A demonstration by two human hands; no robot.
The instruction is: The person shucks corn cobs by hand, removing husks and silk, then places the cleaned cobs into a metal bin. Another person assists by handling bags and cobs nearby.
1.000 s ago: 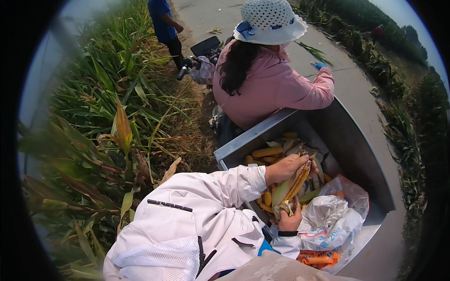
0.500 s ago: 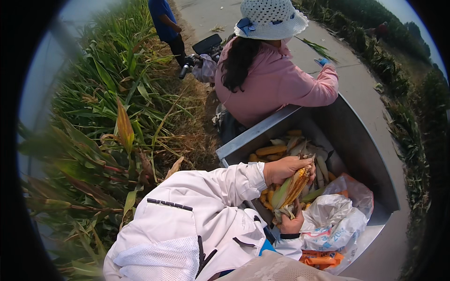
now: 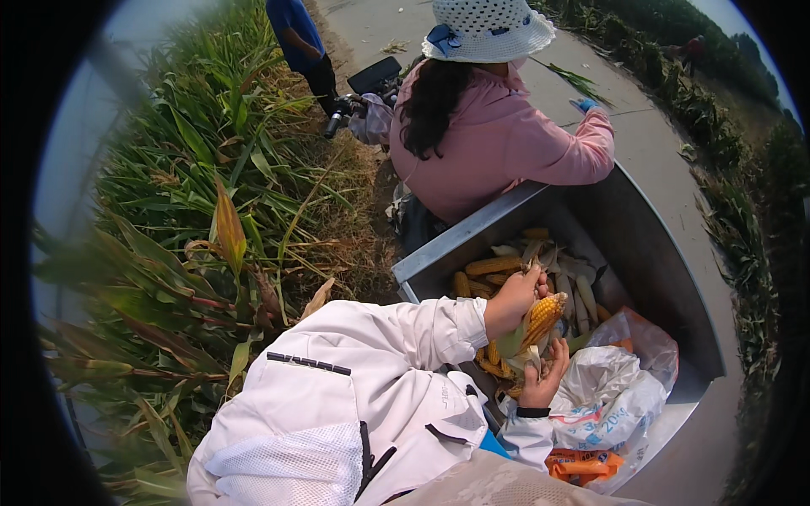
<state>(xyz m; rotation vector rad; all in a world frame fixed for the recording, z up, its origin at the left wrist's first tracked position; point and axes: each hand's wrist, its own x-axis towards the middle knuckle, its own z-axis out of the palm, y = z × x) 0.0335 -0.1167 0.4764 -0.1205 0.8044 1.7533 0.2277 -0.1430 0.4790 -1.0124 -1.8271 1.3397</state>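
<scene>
Over a metal cart bed, my left hand [image 3: 511,301] is closed, its fingers pinching dry husk at the upper side of an ear of corn [image 3: 542,319]. Yellow kernels show bare toward the ear's tip, while pale green husk [image 3: 510,341] still wraps part of it. Below, my right hand [image 3: 545,378], with a dark band at the wrist, curls loosely round the ear's lower end, thumb against the husk. Several husked yellow cobs [image 3: 494,266] and loose pale husks [image 3: 582,291] lie in the bed around and beneath my hands.
The metal cart bed [image 3: 472,232] has raised walls. A white plastic sack [image 3: 601,396] and an orange packet [image 3: 584,465] lie beside my right arm. A person in pink [image 3: 498,126] sits against the front wall; another in blue [image 3: 295,38] stands beyond. Corn plants [image 3: 194,211] grow at left.
More kernels are bared at the ear's tip. My left hand has moved up and away with the husk; my right hand has shifted slightly up and right, its fingers looser.
</scene>
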